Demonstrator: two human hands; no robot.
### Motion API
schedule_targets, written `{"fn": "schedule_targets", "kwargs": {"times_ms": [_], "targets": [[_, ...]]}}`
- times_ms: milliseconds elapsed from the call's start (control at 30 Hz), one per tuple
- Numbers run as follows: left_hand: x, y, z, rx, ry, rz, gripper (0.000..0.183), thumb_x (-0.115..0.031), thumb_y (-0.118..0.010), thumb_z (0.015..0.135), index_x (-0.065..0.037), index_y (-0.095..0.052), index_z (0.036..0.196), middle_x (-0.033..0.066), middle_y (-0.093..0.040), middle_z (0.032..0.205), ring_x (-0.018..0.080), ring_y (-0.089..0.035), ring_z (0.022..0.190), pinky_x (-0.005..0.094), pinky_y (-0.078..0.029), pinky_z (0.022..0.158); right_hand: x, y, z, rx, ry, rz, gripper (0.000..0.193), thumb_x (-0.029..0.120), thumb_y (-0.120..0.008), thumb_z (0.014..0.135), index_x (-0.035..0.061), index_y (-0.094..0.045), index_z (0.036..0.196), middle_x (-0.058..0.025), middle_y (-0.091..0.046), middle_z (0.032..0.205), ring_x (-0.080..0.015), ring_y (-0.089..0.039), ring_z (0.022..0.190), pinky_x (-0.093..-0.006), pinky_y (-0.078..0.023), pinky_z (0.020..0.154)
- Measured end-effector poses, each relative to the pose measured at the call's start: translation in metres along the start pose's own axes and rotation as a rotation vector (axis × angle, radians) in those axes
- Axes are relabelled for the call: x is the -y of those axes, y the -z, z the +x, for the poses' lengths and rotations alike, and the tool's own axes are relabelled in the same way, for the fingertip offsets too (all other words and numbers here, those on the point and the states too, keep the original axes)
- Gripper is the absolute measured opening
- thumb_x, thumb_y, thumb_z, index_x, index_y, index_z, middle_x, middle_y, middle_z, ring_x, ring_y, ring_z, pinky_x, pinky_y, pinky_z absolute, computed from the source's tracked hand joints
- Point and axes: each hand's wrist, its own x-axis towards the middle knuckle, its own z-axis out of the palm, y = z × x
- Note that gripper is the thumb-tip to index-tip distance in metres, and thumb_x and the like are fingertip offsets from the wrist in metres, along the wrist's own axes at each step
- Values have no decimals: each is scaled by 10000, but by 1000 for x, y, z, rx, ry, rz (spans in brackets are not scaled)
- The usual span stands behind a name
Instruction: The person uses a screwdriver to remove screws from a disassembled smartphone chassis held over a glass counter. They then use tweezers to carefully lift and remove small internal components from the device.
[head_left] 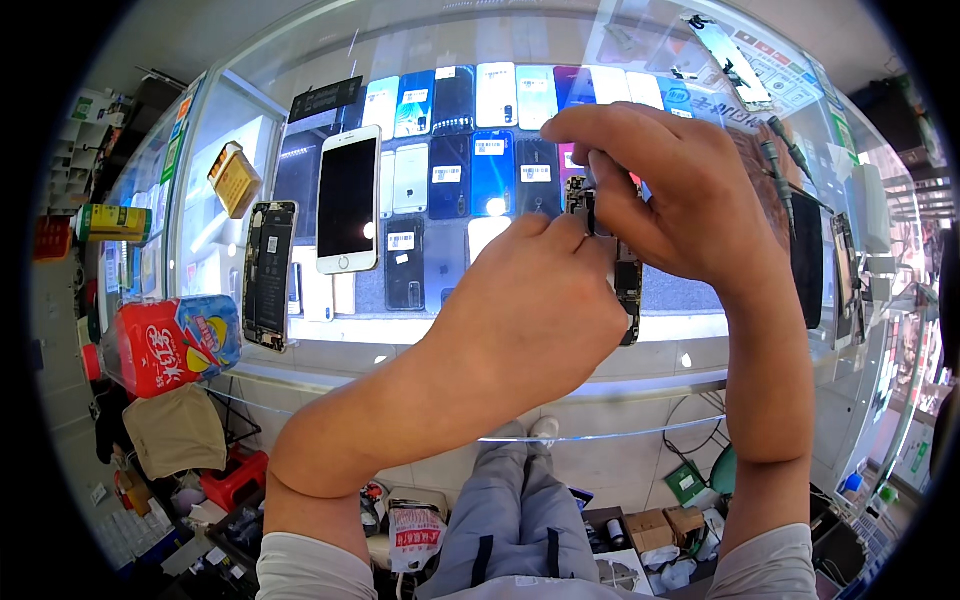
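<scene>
An opened phone point(628, 285) with bare circuit boards stands upright in front of me on the glass counter, partly covered by both hands. My left hand point(540, 305) is closed against its left side, fingers curled at the phone's upper part. From the right, my right hand point(680, 190) reaches over the top end, thumb and forefinger pinched together. Whatever lies in that pinch is too small and covered to name. A white phone with a dark screen point(348, 200) lies left of my hands. Beside it rests another opened phone point(270, 275) showing its black battery.
Under the glass counter point(690, 328) lie rows of phones. A yellow box point(236, 180), a black flat part point(325, 98) and a large red-and-blue drink bottle point(175, 345) are at left. Screwdrivers point(783, 175), a black phone point(806, 265) and a shiny panel point(735, 65) lie right.
</scene>
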Motion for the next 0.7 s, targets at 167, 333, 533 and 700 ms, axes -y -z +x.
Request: {"fn": "schedule_targets", "kwargs": {"times_ms": [167,333,533,700], "targets": [[1,-3,1,-52,-19,29,82,-120,-729,854,-48,-767,846,97,-697,963,289,-692,999,438,-548,861,3,2,1,29,4,-39,344,-31,-688,902,23,-742,1238,-165,-787,1011,-338,-772,807,-414,-617,740],[4,-7,0,-85,-34,4,62,-114,-754,807,-62,-789,799,118,-709,920,283,-690,942,424,-524,798,0,9,5,94,24,49,351,10,-712,884,-6,-732,1234,-177,-786,1022,-343,-782,811,-389,-630,751],[5,-3,1,-48,-26,10,58,-103,-741,828,-70,-782,802,98,-694,909,277,-692,934,433,-532,821,-5,-4,-2,-9,-40,-52,355,176,-724,870,86,-712,1214,-159,-762,920,-417,-723,757,-490,-568,652],[5,-6,2,-97,-19,-18,55,-103,-743,839,-81,-767,795,89,-695,909,284,-693,927,436,-545,835,-1,-1,2,-58,-22,41,236,156,-724,950,87,-712,1176,-148,-757,882,-398,-731,750,-476,-565,645]]}}
